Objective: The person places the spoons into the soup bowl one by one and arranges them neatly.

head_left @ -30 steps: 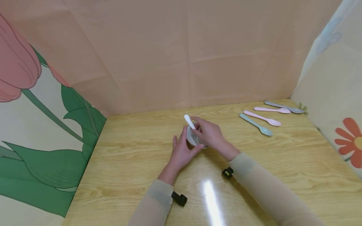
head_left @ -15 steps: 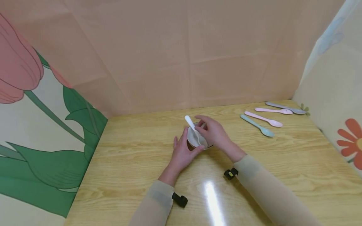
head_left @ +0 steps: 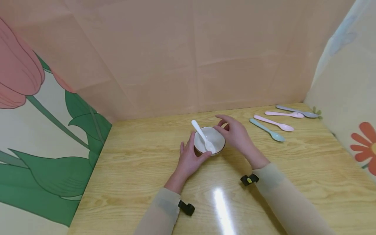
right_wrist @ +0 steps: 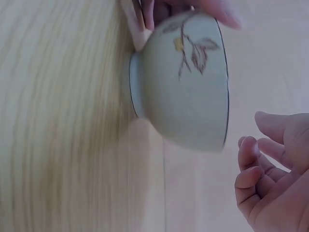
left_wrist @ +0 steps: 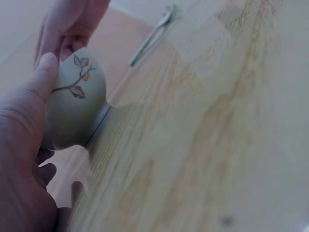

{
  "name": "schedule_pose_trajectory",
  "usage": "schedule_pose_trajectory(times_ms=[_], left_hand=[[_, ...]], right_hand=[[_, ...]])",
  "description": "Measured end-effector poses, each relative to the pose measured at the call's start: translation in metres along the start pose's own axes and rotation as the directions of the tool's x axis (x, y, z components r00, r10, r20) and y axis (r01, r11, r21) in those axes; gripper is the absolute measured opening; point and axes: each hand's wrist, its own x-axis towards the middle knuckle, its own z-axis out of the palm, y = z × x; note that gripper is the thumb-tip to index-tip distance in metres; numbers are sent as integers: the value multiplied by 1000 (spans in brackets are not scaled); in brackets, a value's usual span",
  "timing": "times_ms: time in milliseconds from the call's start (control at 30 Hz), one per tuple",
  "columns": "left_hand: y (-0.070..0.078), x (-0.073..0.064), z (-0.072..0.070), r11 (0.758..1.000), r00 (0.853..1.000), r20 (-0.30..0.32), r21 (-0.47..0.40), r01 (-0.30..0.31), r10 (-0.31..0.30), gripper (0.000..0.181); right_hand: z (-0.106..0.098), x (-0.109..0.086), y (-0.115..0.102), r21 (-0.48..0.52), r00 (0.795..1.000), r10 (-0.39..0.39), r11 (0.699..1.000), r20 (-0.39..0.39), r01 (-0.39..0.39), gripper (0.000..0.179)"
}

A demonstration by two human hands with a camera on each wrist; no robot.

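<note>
A white bowl (head_left: 218, 139) with a dark rim and a painted leafy branch on its outside stands on the wooden table. My left hand (head_left: 188, 160) holds the bowl from the left, thumb at the near rim and fingers round the far side. Inside the bowl leans a white spoon (head_left: 201, 133), its handle sticking out over the far left rim. To the right of the bowl, my right hand (head_left: 236, 134) is in the air with loosely bent fingers and nothing in them. The right wrist view shows a gap between that hand and the bowl (right_wrist: 186, 92).
Several spoons lie at the back right of the wooden table (head_left: 141, 156): a light green spoon (head_left: 266, 130), a pink spoon (head_left: 273, 123), another pink spoon (head_left: 284, 114) and a grey spoon (head_left: 296, 111). A plain pinkish cloth (head_left: 188, 58) hangs behind the table.
My right hand has let go of the white spoon and moved right, off the bowl. The spoon now leans in the bowl by itself. My left hand keeps its hold.
</note>
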Motion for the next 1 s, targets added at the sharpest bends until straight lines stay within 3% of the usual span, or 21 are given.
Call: schedule_pose_trajectory(times_ms=[233,767,1000], left_hand=[[-2,1,1,1000,1000,-14,4,-2,2,108],[-1,1,5,999,1000,1,19,30,-30,113],[-1,2,4,1000,1000,-16,12,14,-13,111]], right_hand=[[-19,-3,14,-8,999,44,999,-14,-44,55],[-65,-10,60,-33,992,47,998,-117,-51,61],[-79,-8,77,-51,988,74,995,-138,-82,66]])
